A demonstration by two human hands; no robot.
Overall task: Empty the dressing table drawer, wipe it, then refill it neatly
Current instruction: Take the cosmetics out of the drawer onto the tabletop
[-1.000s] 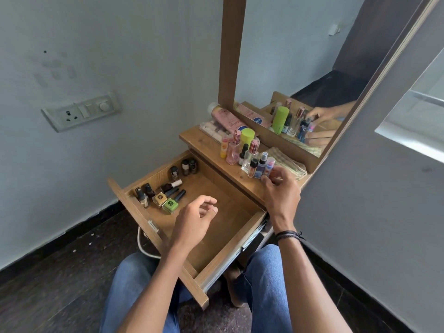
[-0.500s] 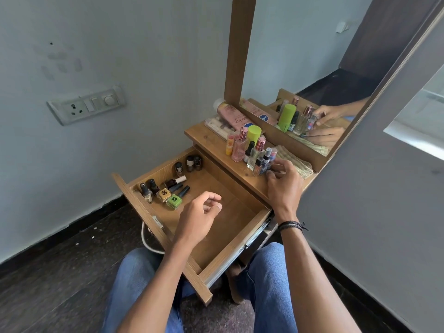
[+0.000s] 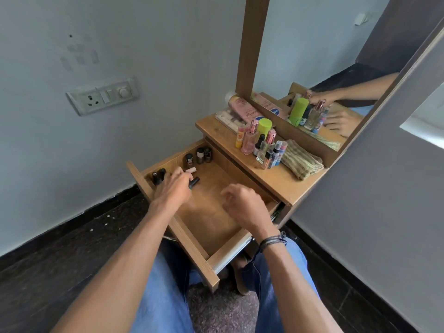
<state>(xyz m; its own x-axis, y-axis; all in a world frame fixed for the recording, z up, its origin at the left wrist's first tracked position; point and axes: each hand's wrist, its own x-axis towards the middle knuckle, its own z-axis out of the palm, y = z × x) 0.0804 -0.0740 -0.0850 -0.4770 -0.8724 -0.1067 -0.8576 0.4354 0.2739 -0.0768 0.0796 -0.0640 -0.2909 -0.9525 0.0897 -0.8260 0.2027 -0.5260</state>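
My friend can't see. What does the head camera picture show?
A person's left hand lies over small bottles in an open wooden drawer, while the right hand hovers above its bare middle. Perfume bottles and a folded cloth sit on the tabletop below a mirror.

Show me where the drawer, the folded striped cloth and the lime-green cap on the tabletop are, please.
drawer (image 3: 206, 224), head view, on its bare wooden bottom.
folded striped cloth (image 3: 301, 161), head view, middle of its top fold.
lime-green cap (image 3: 265, 126), head view, on the cap's side.
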